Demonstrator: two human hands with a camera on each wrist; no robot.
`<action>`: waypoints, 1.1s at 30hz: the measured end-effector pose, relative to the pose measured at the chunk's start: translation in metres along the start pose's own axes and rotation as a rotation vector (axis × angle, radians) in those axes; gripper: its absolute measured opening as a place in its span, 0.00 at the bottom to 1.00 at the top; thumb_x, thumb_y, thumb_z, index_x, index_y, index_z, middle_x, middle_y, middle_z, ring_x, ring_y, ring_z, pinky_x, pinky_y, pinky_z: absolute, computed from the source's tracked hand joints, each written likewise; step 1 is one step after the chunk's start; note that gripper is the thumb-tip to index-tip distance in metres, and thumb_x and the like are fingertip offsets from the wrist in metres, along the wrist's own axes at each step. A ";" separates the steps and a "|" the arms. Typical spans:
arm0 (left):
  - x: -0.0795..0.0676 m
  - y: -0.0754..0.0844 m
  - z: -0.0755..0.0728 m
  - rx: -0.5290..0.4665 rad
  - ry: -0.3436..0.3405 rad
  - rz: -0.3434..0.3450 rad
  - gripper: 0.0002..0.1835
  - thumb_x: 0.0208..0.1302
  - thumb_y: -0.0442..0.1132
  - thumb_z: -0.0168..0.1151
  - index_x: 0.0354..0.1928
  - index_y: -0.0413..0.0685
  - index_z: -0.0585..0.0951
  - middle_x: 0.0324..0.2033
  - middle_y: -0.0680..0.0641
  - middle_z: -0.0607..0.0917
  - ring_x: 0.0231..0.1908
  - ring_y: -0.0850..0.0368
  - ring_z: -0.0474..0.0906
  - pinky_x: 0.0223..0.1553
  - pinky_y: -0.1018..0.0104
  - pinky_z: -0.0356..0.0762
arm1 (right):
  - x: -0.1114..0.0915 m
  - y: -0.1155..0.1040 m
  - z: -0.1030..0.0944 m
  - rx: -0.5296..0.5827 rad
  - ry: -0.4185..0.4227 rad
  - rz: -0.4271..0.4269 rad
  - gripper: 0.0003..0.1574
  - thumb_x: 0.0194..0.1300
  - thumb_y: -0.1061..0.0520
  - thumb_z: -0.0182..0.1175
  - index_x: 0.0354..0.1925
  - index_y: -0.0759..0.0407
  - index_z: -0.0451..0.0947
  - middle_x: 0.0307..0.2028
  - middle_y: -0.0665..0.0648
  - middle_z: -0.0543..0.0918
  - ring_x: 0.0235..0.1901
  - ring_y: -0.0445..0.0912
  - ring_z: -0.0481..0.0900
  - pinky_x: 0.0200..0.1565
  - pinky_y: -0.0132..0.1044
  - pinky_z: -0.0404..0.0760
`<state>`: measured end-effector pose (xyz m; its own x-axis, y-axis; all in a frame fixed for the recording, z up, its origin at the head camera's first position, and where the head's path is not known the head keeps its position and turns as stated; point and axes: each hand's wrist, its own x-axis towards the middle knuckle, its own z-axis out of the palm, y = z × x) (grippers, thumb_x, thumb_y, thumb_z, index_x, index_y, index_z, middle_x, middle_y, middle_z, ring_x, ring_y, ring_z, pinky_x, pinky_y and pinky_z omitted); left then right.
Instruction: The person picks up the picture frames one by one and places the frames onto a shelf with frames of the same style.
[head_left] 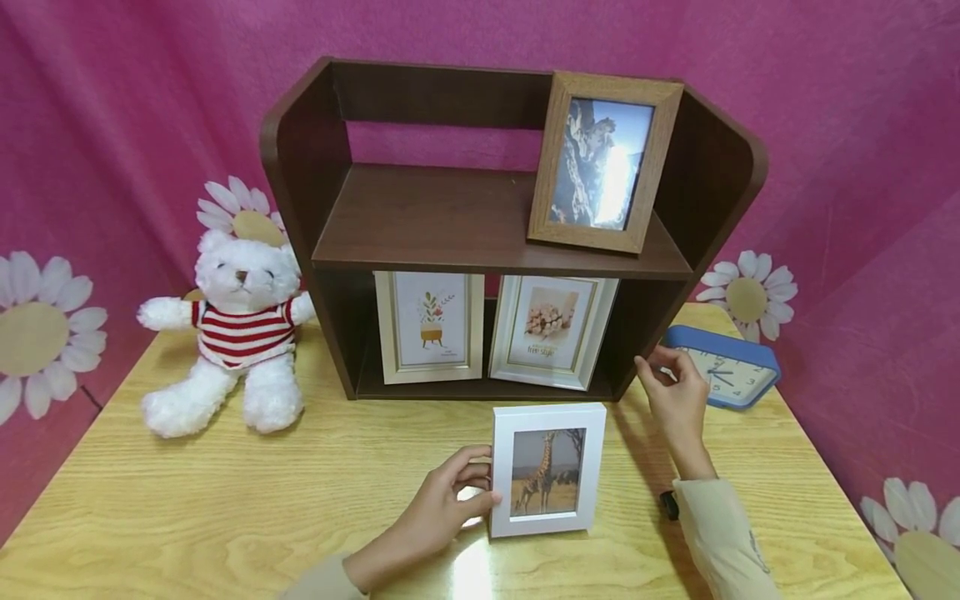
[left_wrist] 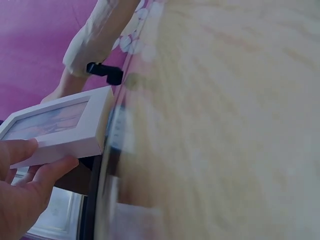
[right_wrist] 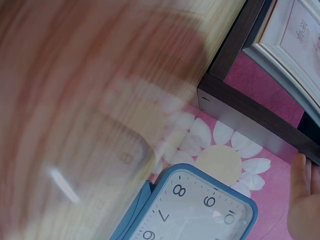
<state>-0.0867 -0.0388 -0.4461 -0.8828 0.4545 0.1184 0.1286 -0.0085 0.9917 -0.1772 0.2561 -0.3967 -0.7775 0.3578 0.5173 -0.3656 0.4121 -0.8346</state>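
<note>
My left hand point(head_left: 435, 508) grips the left edge of a white picture frame point(head_left: 604, 467) that shows a giraffe; the frame is upright in front of the shelf. In the left wrist view, the thumb and fingers point(left_wrist: 47, 175) pinch its border. Beside the lower right side of a dark brown two-tier shelf point(head_left: 420, 200), my right hand point(head_left: 681, 404) has its fingertips at the side panel. The right wrist view shows these fingers point(right_wrist: 299, 177) extended against the panel, with part of the hand cut off. A blue clock point(head_left: 738, 375) stands just behind that hand.
A wooden picture frame point(head_left: 545, 179) leans on the upper shelf. Below, a cream frame point(head_left: 384, 333) and a silver frame point(head_left: 504, 333) stand side by side. A white teddy bear point(head_left: 247, 333) sits left of the shelf on the wooden table point(head_left: 225, 517); pink flowered cloth point(head_left: 847, 167) hangs behind.
</note>
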 end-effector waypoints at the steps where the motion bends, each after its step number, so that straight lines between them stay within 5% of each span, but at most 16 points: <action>1: 0.001 0.001 -0.001 0.013 0.003 0.010 0.24 0.62 0.31 0.62 0.60 0.37 0.69 0.48 0.34 0.81 0.45 0.54 0.79 0.46 0.69 0.81 | 0.000 0.000 0.000 0.003 0.000 0.001 0.13 0.55 0.75 0.63 0.39 0.83 0.73 0.29 0.44 0.76 0.31 0.28 0.76 0.37 0.16 0.77; 10: 0.006 0.015 -0.015 0.051 0.015 0.078 0.27 0.60 0.31 0.64 0.60 0.32 0.70 0.47 0.33 0.81 0.44 0.54 0.79 0.50 0.63 0.79 | 0.002 -0.002 0.002 0.006 -0.006 0.005 0.13 0.55 0.75 0.62 0.39 0.83 0.73 0.29 0.42 0.76 0.31 0.27 0.76 0.37 0.16 0.77; 21: 0.011 0.043 -0.033 0.043 0.017 0.095 0.27 0.58 0.28 0.64 0.60 0.30 0.70 0.47 0.31 0.81 0.43 0.58 0.78 0.44 0.67 0.81 | 0.001 -0.001 0.001 -0.037 -0.008 0.004 0.13 0.55 0.74 0.63 0.40 0.82 0.74 0.29 0.42 0.75 0.31 0.27 0.76 0.37 0.15 0.77; 33: 0.018 0.073 -0.051 0.097 0.063 0.207 0.27 0.55 0.24 0.65 0.58 0.30 0.71 0.43 0.31 0.82 0.40 0.61 0.79 0.41 0.64 0.83 | -0.001 -0.001 -0.001 -0.032 -0.006 0.007 0.13 0.55 0.74 0.63 0.39 0.82 0.74 0.29 0.41 0.76 0.31 0.27 0.76 0.37 0.15 0.77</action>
<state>-0.1160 -0.0771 -0.3685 -0.8593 0.3952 0.3247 0.3499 -0.0088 0.9367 -0.1760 0.2560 -0.3963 -0.7832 0.3554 0.5102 -0.3437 0.4365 -0.8315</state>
